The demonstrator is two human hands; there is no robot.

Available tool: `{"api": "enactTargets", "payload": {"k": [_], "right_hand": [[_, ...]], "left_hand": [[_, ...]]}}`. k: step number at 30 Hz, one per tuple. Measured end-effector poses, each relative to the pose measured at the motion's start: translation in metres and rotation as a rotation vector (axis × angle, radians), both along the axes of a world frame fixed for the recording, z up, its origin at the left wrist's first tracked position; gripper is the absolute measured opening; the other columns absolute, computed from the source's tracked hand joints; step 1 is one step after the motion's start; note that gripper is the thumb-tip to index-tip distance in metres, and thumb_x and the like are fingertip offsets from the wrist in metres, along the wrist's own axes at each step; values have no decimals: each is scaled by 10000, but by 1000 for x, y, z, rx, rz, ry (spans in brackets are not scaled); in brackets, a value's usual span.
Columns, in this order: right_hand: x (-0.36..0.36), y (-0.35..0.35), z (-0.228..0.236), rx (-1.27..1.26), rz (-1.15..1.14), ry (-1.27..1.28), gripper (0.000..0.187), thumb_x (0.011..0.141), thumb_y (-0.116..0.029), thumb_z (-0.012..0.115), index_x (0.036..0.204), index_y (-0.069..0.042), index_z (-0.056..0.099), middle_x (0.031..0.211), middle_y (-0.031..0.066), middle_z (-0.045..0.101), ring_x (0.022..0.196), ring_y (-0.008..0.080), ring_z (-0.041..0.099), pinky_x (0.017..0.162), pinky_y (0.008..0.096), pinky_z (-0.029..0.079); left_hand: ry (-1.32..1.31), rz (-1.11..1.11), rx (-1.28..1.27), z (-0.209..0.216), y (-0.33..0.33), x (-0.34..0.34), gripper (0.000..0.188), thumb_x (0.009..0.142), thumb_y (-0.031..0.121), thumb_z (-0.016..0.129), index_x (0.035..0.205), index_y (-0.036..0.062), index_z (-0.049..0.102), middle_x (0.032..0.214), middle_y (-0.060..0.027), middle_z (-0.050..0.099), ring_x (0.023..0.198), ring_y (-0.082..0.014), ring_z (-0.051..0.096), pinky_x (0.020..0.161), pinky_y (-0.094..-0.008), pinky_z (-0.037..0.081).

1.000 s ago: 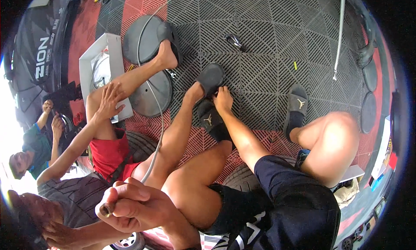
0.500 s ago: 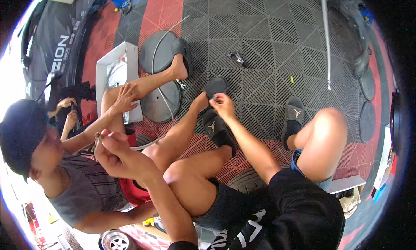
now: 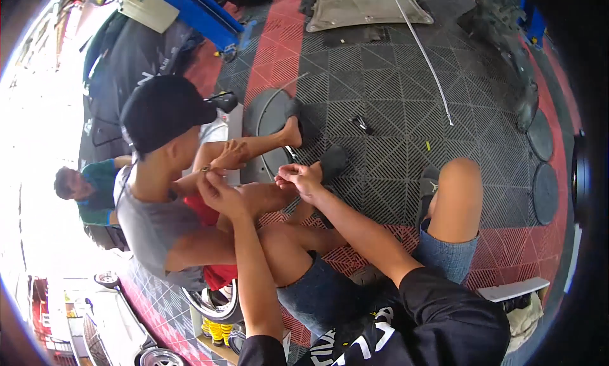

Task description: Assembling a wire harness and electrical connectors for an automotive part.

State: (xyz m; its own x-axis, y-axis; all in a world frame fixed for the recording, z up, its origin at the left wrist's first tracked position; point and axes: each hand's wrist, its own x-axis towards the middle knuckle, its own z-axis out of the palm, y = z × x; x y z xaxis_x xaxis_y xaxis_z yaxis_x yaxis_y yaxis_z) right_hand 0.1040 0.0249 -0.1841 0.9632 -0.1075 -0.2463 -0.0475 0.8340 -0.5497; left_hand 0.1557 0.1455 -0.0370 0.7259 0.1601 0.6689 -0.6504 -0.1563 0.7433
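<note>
In the head view, the right hand (image 3: 303, 179) has come up and nearer the left hand (image 3: 220, 193), though they remain apart. The left fingertips pinch a small, brass-toned metal tube end (image 3: 205, 168); I cannot tell what the right holds.

L hand (image 3: 221, 196) L of R hand (image 3: 303, 180); co-worker (image 3: 152, 221) to L; rod (image 3: 424, 53) fwd R.

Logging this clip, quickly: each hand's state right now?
Left hand: closed, pinching a small metal piece.
Right hand: closed; whether it holds anything cannot be told.
</note>
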Motion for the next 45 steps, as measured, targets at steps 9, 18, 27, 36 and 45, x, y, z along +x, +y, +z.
{"api": "enactTargets", "payload": {"k": [9,18,27,36,45], "right_hand": [[-23,-25,13,-42,147,-36,245,1070,-215,505,1192,-10,559,1122,169,717,847,196,718,744,298,600],[-28,-37,32,-174,176,-73,284,1068,-223,504,1272,-25,517,1122,150,730,833,187,725,640,304,565],[-23,-37,17,-107,277,-160,288,1082,-243,466,1296,-51,462,1171,151,719,821,195,731,614,298,546],[-34,-30,11,-91,251,-148,252,1073,-263,494,1245,-80,475,1146,136,730,795,191,727,640,317,548],[-35,-38,18,-103,198,-184,254,1068,-225,510,1258,-64,461,1129,143,735,754,166,715,557,257,478]], "left_hand": [[17,-33,189,-8,3,5,313,1072,267,526,1178,-22,583,936,-48,626,857,-112,573,769,-263,481],[51,-12,304,-6,-8,7,260,1065,208,507,1141,-27,587,953,-64,635,870,-141,591,808,-281,489],[-31,-58,550,-3,-21,9,221,1055,167,497,1115,-14,609,886,-75,631,807,-157,612,769,-294,504],[-56,-110,571,-9,-23,6,255,1052,144,509,1225,-11,615,891,-83,653,824,-158,637,782,-301,516],[6,-172,576,-10,-30,7,242,1052,119,496,1207,-23,616,938,-90,663,830,-155,640,777,-304,532]]}}
